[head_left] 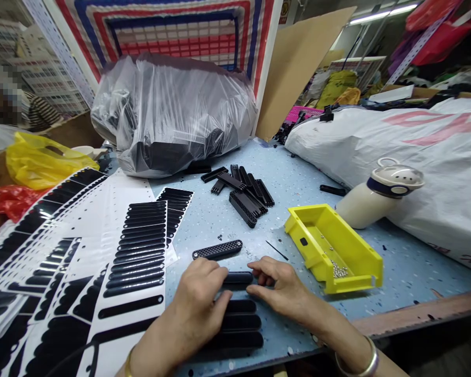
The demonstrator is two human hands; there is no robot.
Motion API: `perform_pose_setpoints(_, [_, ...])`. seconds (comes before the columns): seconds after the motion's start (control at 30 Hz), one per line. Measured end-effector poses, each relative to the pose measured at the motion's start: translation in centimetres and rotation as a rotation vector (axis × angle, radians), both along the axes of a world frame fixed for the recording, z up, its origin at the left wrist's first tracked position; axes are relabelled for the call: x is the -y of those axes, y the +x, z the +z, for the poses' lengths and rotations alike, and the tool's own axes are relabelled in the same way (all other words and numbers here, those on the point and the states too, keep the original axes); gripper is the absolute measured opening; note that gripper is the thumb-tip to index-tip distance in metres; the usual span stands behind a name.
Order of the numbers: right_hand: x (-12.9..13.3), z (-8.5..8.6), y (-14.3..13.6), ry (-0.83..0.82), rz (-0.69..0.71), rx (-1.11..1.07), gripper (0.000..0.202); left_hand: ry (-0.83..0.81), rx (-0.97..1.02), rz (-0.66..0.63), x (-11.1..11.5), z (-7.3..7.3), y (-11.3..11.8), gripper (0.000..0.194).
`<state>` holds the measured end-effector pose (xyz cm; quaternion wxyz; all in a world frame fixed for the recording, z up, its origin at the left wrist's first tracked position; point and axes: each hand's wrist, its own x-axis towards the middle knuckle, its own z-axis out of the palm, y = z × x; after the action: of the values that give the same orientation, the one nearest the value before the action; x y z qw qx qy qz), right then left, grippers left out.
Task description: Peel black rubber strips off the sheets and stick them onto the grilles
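A slim black oblong piece with rounded ends lies flat on the blue speckled table. My left hand grips its left end, fingers bent over it and hiding that part. At the opposite end my right hand has its thumb and forefinger closed about the tip. Just below, three similar black pieces are lined up, partly covered by my left hand. Above my hands lies a black piece with a textured lattice face and a small metal dot at each end.
White sheets of black oblong stickers spread at left. A yellow bin with small metal balls stands right, by a cream bottle. Further back are a heap of black pieces, a thin black rod and a filled plastic bag.
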<state>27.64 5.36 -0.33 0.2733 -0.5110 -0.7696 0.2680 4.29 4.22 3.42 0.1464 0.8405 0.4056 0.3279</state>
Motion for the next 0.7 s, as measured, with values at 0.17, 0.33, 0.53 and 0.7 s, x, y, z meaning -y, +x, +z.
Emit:
perform_pose_setpoints(0.17, [-1.4,0.4,2.3,0.311,-0.107,0.15,0.02,-0.189,-0.193,-0.123,-1.9,-1.2,2.8,0.009])
perform_pose_setpoints(0.33, [-3.0,0.9,3.7,0.227,-0.148,0.554,0.023,-0.272,-0.287,-0.119,-2.5,-2.1,2.2,0.01])
perform_pose_setpoints(0.53, [-3.5,0.2,3.4,0.126,-0.233,0.701,0.017,-0.326,-0.182,-0.03,-2.1,-1.9,0.6,0.007])
perform_pose_setpoints(0.7, [-3.7,-0.3,3.0,0.134,-0.224,0.717,0.03,-0.348,-0.163,-0.011,-1.9,-2.1,0.7,0.001])
